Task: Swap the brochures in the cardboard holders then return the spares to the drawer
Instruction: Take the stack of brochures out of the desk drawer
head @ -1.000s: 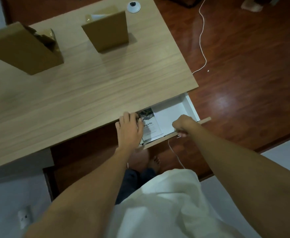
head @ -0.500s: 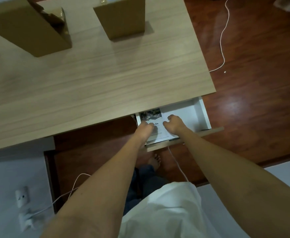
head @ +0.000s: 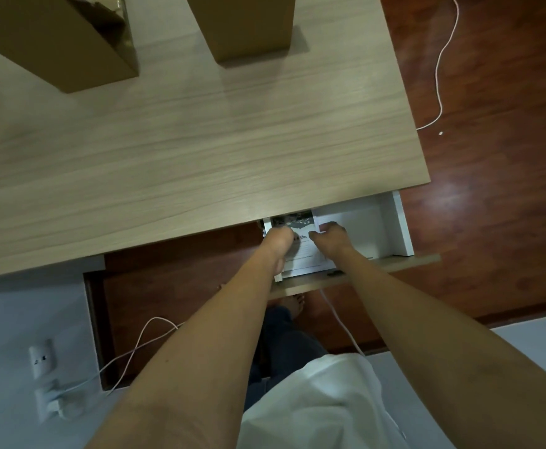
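A white drawer [head: 391,228] stands pulled out under the desk's right front edge. A stack of brochures [head: 304,257] with a black-and-white photo and "Co." print lies in its left part. My left hand [head: 276,246] is inside the drawer on the stack's left edge, fingers curled down around it. My right hand [head: 331,239] rests on the stack's right side, fingers bent onto the paper. Two cardboard holders stand at the back of the desk: one at the left [head: 54,37], one in the middle [head: 245,24]; their tops are cut off by the frame.
The wooden desk [head: 184,150] spreads ahead. The drawer's wooden front [head: 394,265] sticks out toward me. White cables run across the red-brown floor [head: 440,66] and under the desk [head: 142,341], near a wall socket [head: 41,358].
My right hand left the drawer front and moved into the drawer onto the brochures. My left hand slid deeper along the stack's left edge. The camera tipped down and closer.
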Tool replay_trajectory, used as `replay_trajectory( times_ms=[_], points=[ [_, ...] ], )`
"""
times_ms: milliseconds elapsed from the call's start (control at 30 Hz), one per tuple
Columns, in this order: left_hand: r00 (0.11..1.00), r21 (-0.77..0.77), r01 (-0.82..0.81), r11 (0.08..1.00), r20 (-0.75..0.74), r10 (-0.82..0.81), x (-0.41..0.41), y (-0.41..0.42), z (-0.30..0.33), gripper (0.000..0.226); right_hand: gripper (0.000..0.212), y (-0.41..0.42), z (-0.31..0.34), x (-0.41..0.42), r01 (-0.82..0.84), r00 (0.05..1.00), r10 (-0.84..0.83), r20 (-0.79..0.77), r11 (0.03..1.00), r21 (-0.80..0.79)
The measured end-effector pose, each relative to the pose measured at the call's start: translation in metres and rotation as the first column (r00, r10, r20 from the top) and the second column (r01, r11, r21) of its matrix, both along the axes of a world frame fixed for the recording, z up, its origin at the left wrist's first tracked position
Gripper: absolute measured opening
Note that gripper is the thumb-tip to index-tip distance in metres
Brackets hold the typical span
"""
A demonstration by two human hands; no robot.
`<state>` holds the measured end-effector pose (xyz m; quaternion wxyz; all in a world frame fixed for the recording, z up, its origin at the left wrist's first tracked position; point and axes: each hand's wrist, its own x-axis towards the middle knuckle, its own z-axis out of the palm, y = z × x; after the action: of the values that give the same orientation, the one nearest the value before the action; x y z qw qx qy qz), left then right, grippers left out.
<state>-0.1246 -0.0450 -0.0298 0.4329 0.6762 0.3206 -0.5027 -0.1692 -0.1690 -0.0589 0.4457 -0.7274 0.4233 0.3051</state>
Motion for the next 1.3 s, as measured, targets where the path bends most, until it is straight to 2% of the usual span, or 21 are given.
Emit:
replay_trajectory(
  times_ms=[133,233,300,367,500,633,700,767,867,1033,1133,1300],
  points=[
    [0.999,0.024,-0.042,0.999,0.007,0.042,0.002,-0.003,0.004,0.048,0.045,0.002,-0.003,0.007,-0.039,0.999,0.038,-0.022,0.999,-0.017],
    [0.998,0.037,-0.058,0.998,0.009,0.057,0.001,-0.006,0.009,0.049,0.059,0.002,-0.002,0.007,0.019,1.000,-0.019,0.008,1.000,-0.019],
    [0.998,0.043,-0.064,0.997,0.006,0.063,0.001,-0.007,0.011,0.050,0.057,0.000,-0.003,0.005,0.101,0.993,-0.101,0.057,0.995,-0.004],
    [0.998,0.049,-0.069,0.996,0.001,0.069,0.001,-0.008,0.014,0.050,0.053,-0.003,-0.004,0.004,0.132,0.989,-0.135,0.062,0.990,0.048],
    [0.997,0.039,-0.073,0.997,0.004,0.073,0.001,-0.009,0.018,0.048,0.057,-0.002,-0.002,0.004,0.055,0.998,-0.059,0.016,0.985,0.162],
    [0.997,0.039,-0.081,0.996,0.010,0.081,0.000,-0.008,0.024,0.046,0.055,-0.004,0.005,-0.001,0.065,0.996,-0.076,0.041,0.975,0.213],
    [0.995,0.029,-0.095,0.995,0.034,0.094,-0.002,-0.008,0.026,0.044,0.047,-0.011,0.012,-0.004,0.093,0.992,-0.109,0.056,0.966,0.239],
    [0.994,0.012,-0.093,0.996,0.058,0.093,-0.005,-0.008,0.029,0.045,0.029,-0.018,0.020,-0.006,0.151,0.983,-0.175,0.054,0.942,0.300],
    [0.992,0.004,-0.096,0.995,0.088,0.095,-0.010,-0.006,0.035,0.049,0.034,-0.028,0.037,-0.006,0.227,0.967,-0.252,0.017,0.895,0.383],
    [0.985,-0.064,-0.139,0.988,0.089,0.145,-0.017,0.007,0.044,0.052,0.031,-0.023,0.069,-0.016,0.240,0.969,-0.238,-0.072,0.825,0.512],
    [0.978,-0.105,-0.169,0.980,0.109,0.180,-0.026,0.014,0.054,0.043,0.025,-0.011,0.082,-0.031,0.248,0.968,-0.229,-0.102,0.806,0.538],
    [0.977,-0.133,-0.138,0.982,0.142,0.156,-0.050,0.022,0.074,0.012,0.025,0.008,0.101,-0.060,0.281,0.952,-0.303,-0.042,0.815,0.507]
  ],
)
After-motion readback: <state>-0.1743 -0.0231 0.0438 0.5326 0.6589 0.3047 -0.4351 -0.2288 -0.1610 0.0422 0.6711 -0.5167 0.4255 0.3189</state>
